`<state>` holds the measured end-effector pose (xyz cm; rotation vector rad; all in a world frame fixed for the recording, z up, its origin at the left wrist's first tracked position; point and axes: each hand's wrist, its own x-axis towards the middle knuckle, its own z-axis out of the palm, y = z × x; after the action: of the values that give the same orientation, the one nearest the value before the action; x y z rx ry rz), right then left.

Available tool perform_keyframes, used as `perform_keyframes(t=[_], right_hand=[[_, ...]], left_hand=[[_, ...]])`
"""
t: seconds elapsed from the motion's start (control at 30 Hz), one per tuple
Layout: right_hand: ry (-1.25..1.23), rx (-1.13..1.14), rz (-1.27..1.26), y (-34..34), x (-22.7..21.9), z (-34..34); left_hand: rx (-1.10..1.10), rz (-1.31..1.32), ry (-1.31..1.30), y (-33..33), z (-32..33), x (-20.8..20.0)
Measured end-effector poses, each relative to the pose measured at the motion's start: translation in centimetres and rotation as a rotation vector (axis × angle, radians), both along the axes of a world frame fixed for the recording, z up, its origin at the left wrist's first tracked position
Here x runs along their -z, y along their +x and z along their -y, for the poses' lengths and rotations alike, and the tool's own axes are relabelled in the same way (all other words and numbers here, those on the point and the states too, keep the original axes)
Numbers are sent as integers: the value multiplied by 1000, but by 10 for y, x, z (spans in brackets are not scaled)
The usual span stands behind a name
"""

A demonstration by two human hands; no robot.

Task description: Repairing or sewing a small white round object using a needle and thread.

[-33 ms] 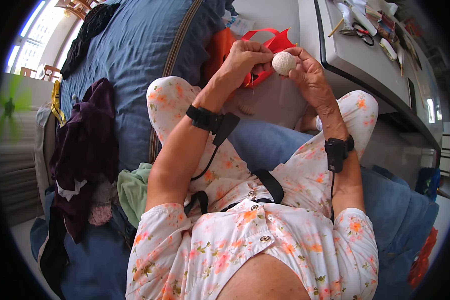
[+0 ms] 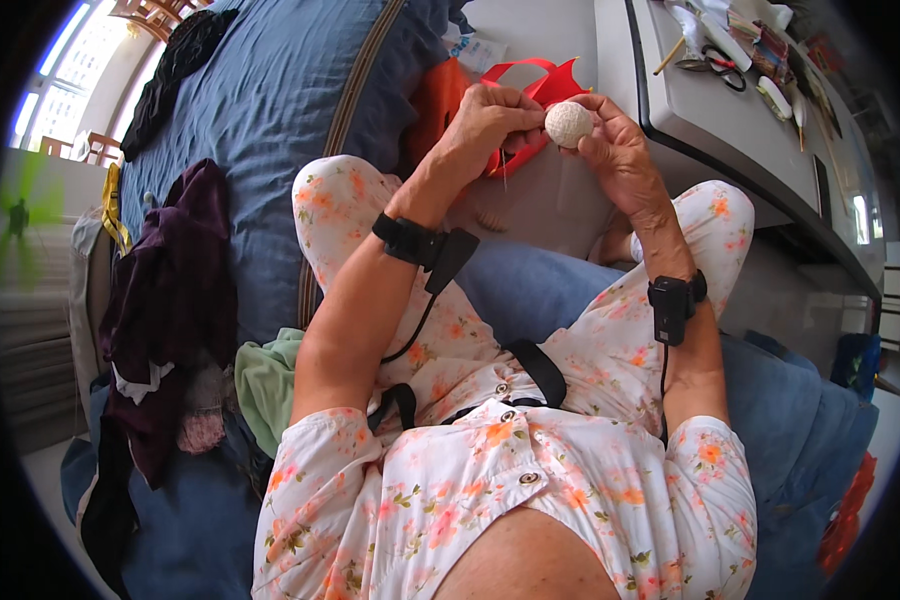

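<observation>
A small cream ball with a textured, stitched-looking surface point(image 2: 568, 125) is held in front of me, above my lap. My right hand point(image 2: 618, 150) grips it from the right, thumb below and fingers behind. My left hand point(image 2: 492, 118) is closed in a pinch at the ball's left side; what lies between its fingertips is too small to make out. A thin pale strand point(image 2: 505, 170) hangs below that hand. Behind the hands is a red bag with a looped handle point(image 2: 518, 75).
A grey cabinet point(image 2: 675, 90) at the right bears scissors point(image 2: 725, 65), sticks and packets. On my left is a sofa with blue cloth point(image 2: 280, 90), a dark purple garment point(image 2: 175, 280) and a light green cloth point(image 2: 268, 385). Black straps with devices circle both forearms.
</observation>
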<state>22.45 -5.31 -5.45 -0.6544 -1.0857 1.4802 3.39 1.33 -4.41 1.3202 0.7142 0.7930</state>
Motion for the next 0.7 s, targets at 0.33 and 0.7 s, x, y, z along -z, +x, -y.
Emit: perform_keyframes(t=[0.33,0.7], right_hand=[[-58,250,-45,9,10,-14],[-10,53,451,-2,11,-3]], left_hand=[[173,-70,2,6,16,-13],[108,184,-124,-4,-3,-5]])
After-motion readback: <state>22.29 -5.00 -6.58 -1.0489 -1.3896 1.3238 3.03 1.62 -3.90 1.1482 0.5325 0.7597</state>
